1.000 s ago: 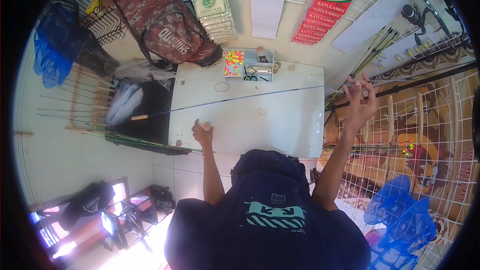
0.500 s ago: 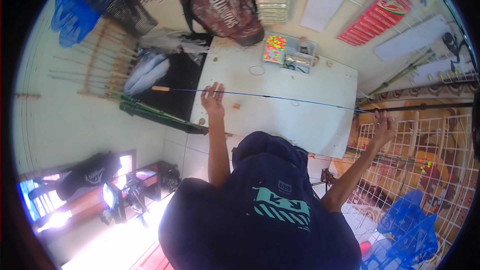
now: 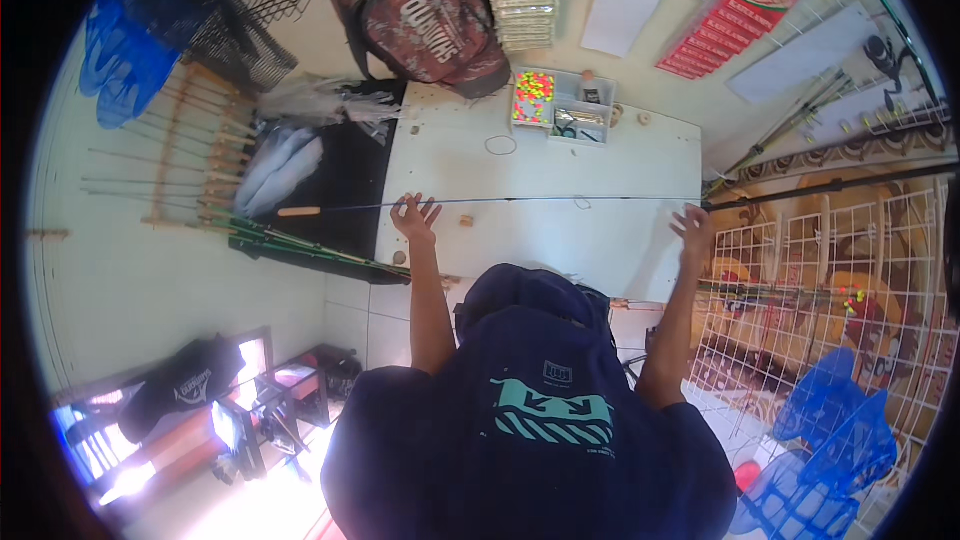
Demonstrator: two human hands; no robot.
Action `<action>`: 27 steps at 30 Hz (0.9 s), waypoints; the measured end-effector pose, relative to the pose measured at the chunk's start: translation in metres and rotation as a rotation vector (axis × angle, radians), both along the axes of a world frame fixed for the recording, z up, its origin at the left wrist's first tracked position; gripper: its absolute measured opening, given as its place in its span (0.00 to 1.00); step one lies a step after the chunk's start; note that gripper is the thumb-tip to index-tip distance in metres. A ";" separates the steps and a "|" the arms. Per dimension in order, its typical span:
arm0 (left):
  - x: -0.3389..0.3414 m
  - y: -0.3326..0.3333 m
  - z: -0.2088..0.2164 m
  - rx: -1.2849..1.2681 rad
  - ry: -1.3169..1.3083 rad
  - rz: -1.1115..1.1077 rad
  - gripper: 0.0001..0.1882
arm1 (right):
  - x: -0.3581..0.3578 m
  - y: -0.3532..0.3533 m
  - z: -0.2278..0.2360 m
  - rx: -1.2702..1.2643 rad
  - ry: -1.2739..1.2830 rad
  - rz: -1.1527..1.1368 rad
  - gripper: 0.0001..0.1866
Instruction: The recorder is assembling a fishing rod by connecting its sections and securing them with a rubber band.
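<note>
Tackle box [image 3: 562, 105] contents too small to tell; table [image 3: 620, 155] near edge hidden behind head.

There is one view only, from a wide fisheye camera worn on the person's head, looking steeply down past the dark shirt [image 3: 540, 420] onto the white table [image 3: 560, 165]. The tabletop sits near the centre, fairly close; walls, floor tiles and the wire rack [image 3: 830, 270] curve away toward the rim.

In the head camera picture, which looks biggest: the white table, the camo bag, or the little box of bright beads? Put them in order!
1. White table, biggest.
2. Camo bag.
3. Bead box, smallest.
None look alike in size.
</note>
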State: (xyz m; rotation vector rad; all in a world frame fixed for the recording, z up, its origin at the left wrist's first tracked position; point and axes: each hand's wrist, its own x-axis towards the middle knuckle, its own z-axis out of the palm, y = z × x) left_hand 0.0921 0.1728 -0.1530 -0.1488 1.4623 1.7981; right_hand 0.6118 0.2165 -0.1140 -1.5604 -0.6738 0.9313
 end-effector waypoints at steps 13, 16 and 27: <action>-0.027 -0.004 -0.058 -0.009 -0.065 -0.200 0.33 | -0.035 -0.019 -0.030 0.000 -0.550 0.022 0.06; -0.030 -0.007 -0.054 -0.080 -0.033 -0.234 0.34 | -0.040 -0.028 -0.022 0.100 -0.794 0.024 0.05; -0.038 0.001 -0.071 -0.598 0.290 -0.301 0.36 | -0.053 -0.031 0.019 0.089 -0.807 0.277 0.04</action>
